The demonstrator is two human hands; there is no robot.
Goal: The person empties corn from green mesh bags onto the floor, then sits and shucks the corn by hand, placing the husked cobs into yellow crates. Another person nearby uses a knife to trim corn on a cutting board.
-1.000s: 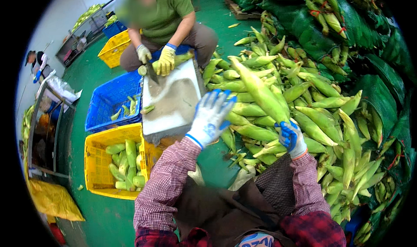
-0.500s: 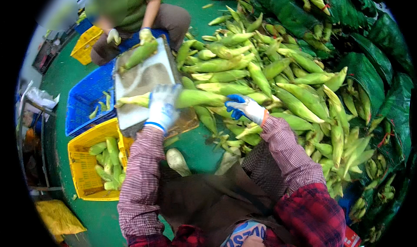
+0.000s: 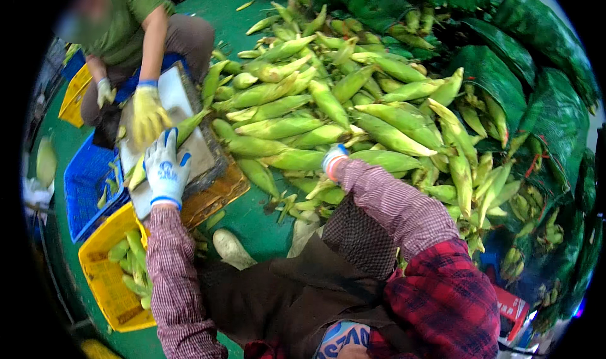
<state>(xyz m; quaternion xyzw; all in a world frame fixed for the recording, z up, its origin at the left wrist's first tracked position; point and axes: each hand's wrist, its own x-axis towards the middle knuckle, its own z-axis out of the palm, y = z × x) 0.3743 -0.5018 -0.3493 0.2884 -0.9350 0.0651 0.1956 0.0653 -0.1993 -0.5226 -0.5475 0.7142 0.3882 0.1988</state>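
Note:
My left hand (image 3: 166,173), in a white and blue glove, has its fingers spread over an ear of corn (image 3: 189,126) lying slantwise on the pale board (image 3: 201,149). Part of that green ear is hidden under the hand. Close by, a co-worker's yellow-gloved hand (image 3: 149,114) reaches down onto the same board. Off to the right, my right hand (image 3: 334,159), gloved too, is at the near side of a large corn pile (image 3: 328,103), beside several green ears. Its fingers are mostly hidden, so its grip does not show.
A yellow crate (image 3: 95,267) holding green ears stands at the left. Behind it is a blue crate (image 3: 81,198) with a few green pieces. Green sacks (image 3: 492,75) line the right side. The co-worker (image 3: 129,27) sits at the far left.
My left hand has moved left across the board, its fingers now spread over an ear. The co-worker's hand no longer holds up an ear and is lower. The view has shifted right.

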